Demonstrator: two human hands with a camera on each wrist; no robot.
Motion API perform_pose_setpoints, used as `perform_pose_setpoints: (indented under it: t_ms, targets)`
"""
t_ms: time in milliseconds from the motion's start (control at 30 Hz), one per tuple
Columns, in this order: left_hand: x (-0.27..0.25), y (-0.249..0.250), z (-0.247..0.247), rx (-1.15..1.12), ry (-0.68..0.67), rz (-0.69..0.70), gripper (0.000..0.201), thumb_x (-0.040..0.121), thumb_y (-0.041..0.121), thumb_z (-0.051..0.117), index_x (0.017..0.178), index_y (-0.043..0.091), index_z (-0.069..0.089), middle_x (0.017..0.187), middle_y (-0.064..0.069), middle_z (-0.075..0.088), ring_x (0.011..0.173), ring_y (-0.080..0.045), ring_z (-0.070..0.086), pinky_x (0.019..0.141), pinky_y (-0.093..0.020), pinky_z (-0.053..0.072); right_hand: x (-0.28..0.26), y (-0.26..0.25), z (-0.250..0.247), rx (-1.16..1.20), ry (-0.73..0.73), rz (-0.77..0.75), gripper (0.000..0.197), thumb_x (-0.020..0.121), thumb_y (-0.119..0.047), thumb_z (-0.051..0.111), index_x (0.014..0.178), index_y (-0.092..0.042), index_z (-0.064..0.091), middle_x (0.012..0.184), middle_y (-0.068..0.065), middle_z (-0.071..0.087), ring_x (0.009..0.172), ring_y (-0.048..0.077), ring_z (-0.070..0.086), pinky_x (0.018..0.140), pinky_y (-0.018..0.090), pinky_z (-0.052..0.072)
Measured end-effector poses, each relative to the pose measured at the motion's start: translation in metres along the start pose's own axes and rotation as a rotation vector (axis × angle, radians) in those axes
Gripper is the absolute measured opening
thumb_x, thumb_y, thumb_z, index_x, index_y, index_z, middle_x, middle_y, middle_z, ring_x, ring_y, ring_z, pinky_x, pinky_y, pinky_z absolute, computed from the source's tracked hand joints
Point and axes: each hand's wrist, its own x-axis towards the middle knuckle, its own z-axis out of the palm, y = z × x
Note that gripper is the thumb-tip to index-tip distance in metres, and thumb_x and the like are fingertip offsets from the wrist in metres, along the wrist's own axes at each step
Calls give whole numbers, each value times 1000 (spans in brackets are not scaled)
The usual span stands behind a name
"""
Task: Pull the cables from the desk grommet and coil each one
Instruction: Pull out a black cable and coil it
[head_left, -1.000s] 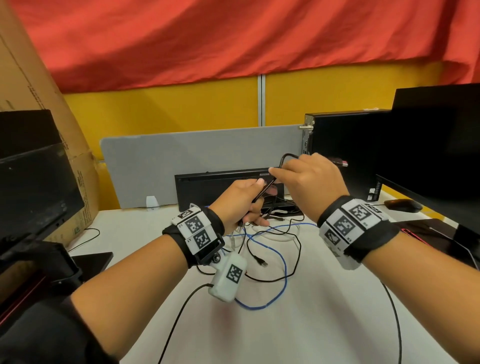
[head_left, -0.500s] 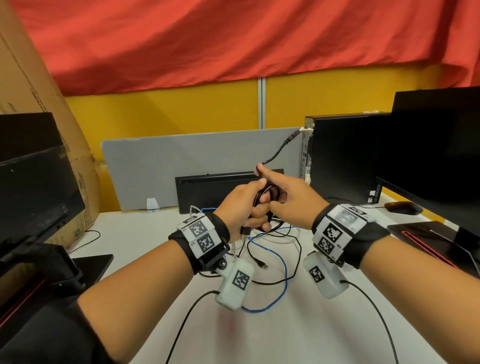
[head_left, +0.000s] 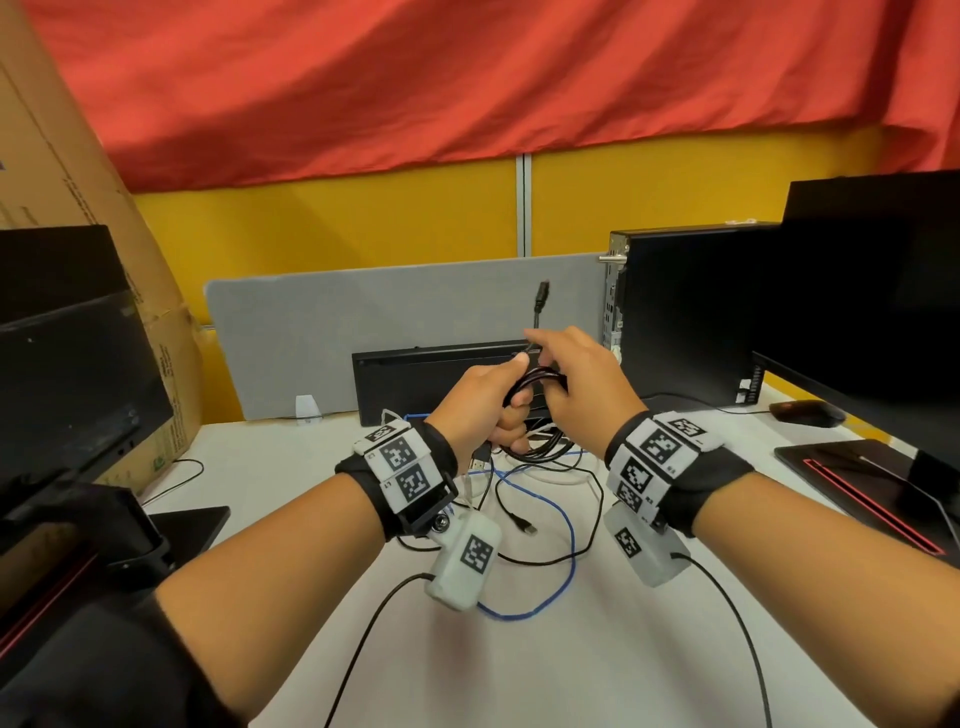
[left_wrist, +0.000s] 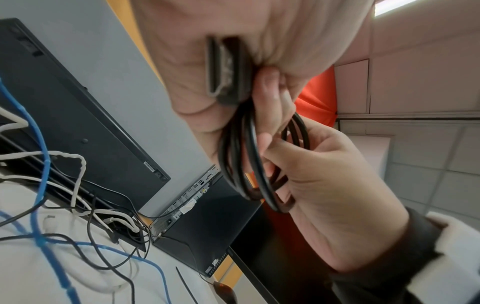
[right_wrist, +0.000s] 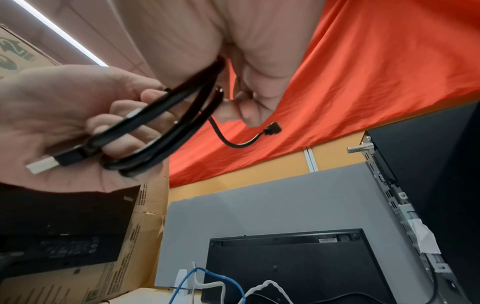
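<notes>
A black cable (head_left: 537, 382) is wound into a small coil above the desk. My left hand (head_left: 498, 410) grips the coil with its fingers curled through the loops (left_wrist: 249, 160). The cable's USB plug (right_wrist: 43, 165) lies against that palm. My right hand (head_left: 566, 374) pinches the cable right beside the left one. The short free tail stands up from the pinch, ending in a small plug (head_left: 543, 291). On the desk under the hands lie a blue cable (head_left: 569, 561), a white cable (head_left: 550, 475) and a thin black cable (head_left: 524, 525), running back to a dark opening (left_wrist: 124, 228) in the desk.
A black keyboard (head_left: 431, 374) leans on the grey divider (head_left: 363, 322) behind the hands. A PC tower (head_left: 685, 312), a monitor (head_left: 883, 312) and a mouse (head_left: 808, 413) stand on the right. Left are another monitor (head_left: 67, 374) and a cardboard box (head_left: 78, 171).
My right hand has laid another loop onto the coil in my left hand. The free tail is shorter and its plug now points straight up.
</notes>
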Motion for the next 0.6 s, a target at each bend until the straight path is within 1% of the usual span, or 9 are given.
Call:
perform_pose_setpoints:
  t_ms: [67, 167, 233, 333, 400, 467, 500, 533, 600]
  targets:
    - [-1, 0, 0, 15, -13, -17, 49, 103, 41, 35, 62, 16, 41, 51, 0, 21, 43, -15, 18, 48, -27, 37, 0, 1, 0, -56, -46, -15, 48, 89, 5, 50, 132, -14, 56, 109, 4, 53, 99, 15, 51, 89, 23, 40]
    - [-1, 1, 0, 12, -16, -24, 48, 102, 41, 37, 61, 15, 40, 51, 0, 19, 44, -16, 17, 46, -26, 33, -1, 0, 0, -120, -69, -59, 30, 89, 6, 49, 111, -7, 66, 106, 6, 53, 93, 21, 53, 81, 26, 43]
    - [0, 1, 0, 5, 5, -8, 49, 101, 42, 40, 61, 15, 42, 52, 0, 18, 44, -16, 17, 45, -26, 32, 0, -1, -1, -153, -62, -48, 20, 89, 4, 51, 99, -4, 67, 106, 7, 53, 90, 23, 54, 80, 29, 46]
    - [3, 3, -2, 6, 62, 11, 47, 98, 46, 45, 65, 13, 48, 51, 1, 20, 43, -15, 18, 42, -24, 33, 1, -1, -2, -167, -45, -40, 16, 89, 2, 54, 95, -4, 67, 106, 6, 52, 89, 21, 53, 77, 25, 42]
    - [5, 3, -5, -12, 89, 21, 43, 98, 44, 46, 69, 12, 50, 50, 3, 22, 41, -14, 18, 41, -23, 31, 2, -2, -3, -156, -46, -57, 13, 89, 0, 56, 93, -5, 67, 105, 5, 52, 89, 19, 52, 75, 23, 38]
    - [7, 2, -7, -20, 92, 30, 42, 99, 41, 44, 72, 11, 50, 48, 4, 25, 40, -12, 19, 41, -22, 29, 3, -3, -4, -111, -38, -54, 4, 87, -6, 64, 88, -8, 67, 102, 4, 53, 86, 17, 51, 73, 23, 40]
    - [8, 0, -8, -19, 91, 33, 42, 100, 40, 43, 72, 10, 50, 46, 5, 28, 39, -12, 19, 40, -21, 29, 3, -3, -5, -71, -39, -36, 5, 84, -10, 69, 86, -12, 65, 100, 3, 54, 83, 15, 50, 72, 23, 41]
    - [9, -1, -8, -18, 93, 35, 42, 101, 41, 42, 73, 10, 50, 45, 6, 30, 38, -11, 20, 40, -21, 29, 2, -1, -5, -29, -47, -12, 14, 80, -13, 75, 86, -15, 62, 97, 1, 55, 78, 13, 49, 70, 22, 40]
    - [11, -4, -9, -5, 111, 41, 43, 101, 42, 40, 74, 11, 52, 45, 4, 31, 38, -11, 22, 39, -20, 30, 1, 1, -6, 70, -79, 39, 30, 72, -17, 83, 93, -19, 61, 92, -5, 57, 70, 7, 50, 65, 18, 40]
